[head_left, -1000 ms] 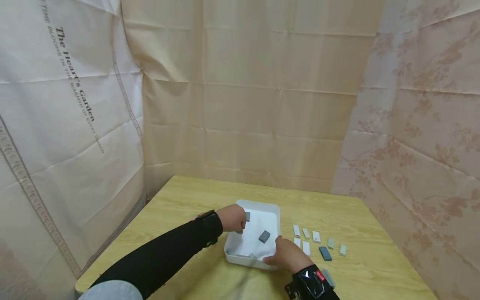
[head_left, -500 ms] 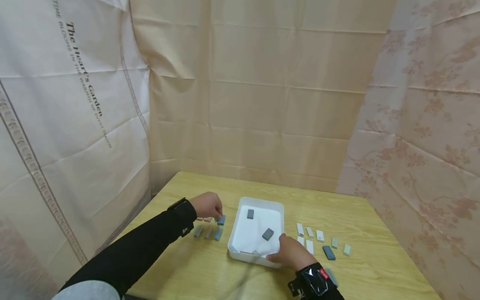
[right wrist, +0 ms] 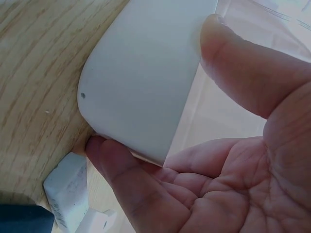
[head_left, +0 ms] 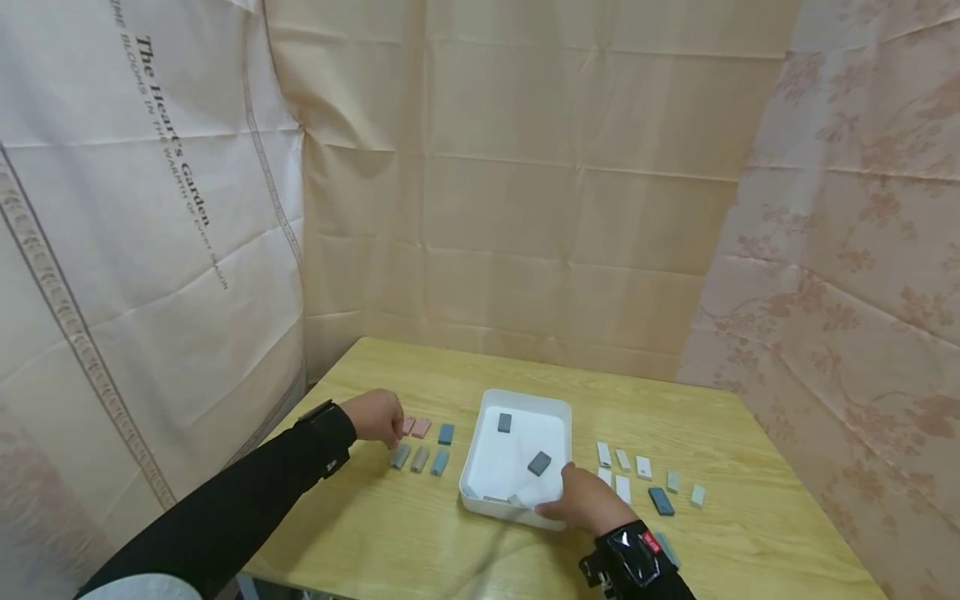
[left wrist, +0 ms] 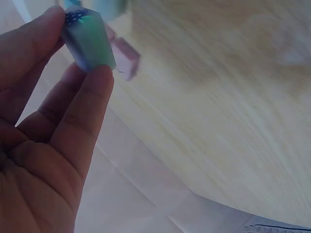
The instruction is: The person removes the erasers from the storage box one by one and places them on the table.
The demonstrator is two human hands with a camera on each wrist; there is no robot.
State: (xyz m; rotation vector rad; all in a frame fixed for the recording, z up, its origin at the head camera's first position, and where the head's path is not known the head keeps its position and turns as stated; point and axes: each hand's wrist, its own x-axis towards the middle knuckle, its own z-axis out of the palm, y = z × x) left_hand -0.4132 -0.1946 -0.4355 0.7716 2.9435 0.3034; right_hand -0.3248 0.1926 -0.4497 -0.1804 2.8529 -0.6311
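Note:
My left hand point(head_left: 377, 416) is left of the white tray, over small blocks at the table's left. In the left wrist view its thumb and fingers pinch a small pale green block point(left wrist: 92, 42) with a dark, dotted end. That block is hidden in the head view. My right hand point(head_left: 588, 498) grips the near right corner of the white tray point(head_left: 517, 458), fingers against the outer wall and thumb by the rim in the right wrist view. Inside the tray lie two dark grey blocks, one far point(head_left: 505, 423) and one near the middle point(head_left: 539, 463), plus pale pieces point(head_left: 516, 501) along the near wall.
Left of the tray lie pink blocks point(head_left: 421, 427), a blue block point(head_left: 446, 434) and several greyish blocks point(head_left: 419, 459). Right of it are several white blocks point(head_left: 622, 489), pale green blocks point(head_left: 698, 496) and a dark blue block point(head_left: 662, 501). Curtains surround the wooden table point(head_left: 405, 542).
My left hand has moved left from over the tray to the left-hand blocks, uncovering a blue block it was by half a second ago. The right hand stays at the tray's corner.

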